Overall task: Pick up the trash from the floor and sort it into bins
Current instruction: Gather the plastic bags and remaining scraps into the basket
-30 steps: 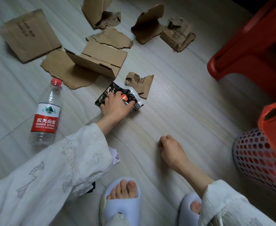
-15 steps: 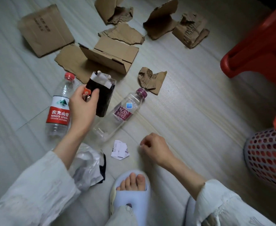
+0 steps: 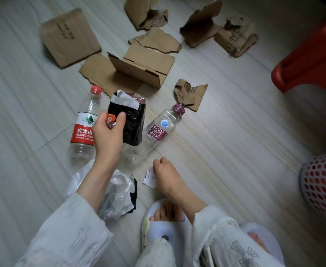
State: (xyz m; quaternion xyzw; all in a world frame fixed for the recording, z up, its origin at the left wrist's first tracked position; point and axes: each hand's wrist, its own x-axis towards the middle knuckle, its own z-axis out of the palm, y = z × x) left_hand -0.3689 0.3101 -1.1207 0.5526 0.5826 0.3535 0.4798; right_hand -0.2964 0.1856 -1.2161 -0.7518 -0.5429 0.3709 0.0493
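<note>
The left hand (image 3: 108, 130) pinches the black wrapper (image 3: 133, 122) clear of the floor, ready for binning. Below-right of that grip, the right hand (image 3: 167, 175), fingers curled, apparently picks at a paper scrap (image 3: 149, 176); perforated bin (image 3: 322, 182) far right.

Pale wood-look floor (image 3: 235, 132), pale blue slippers (image 3: 164, 234) on both feet, red plastic stool (image 3: 312, 60) at the upper right.

Head view looks steeply down at the floor (image 3: 225, 132), apparently close.
</note>
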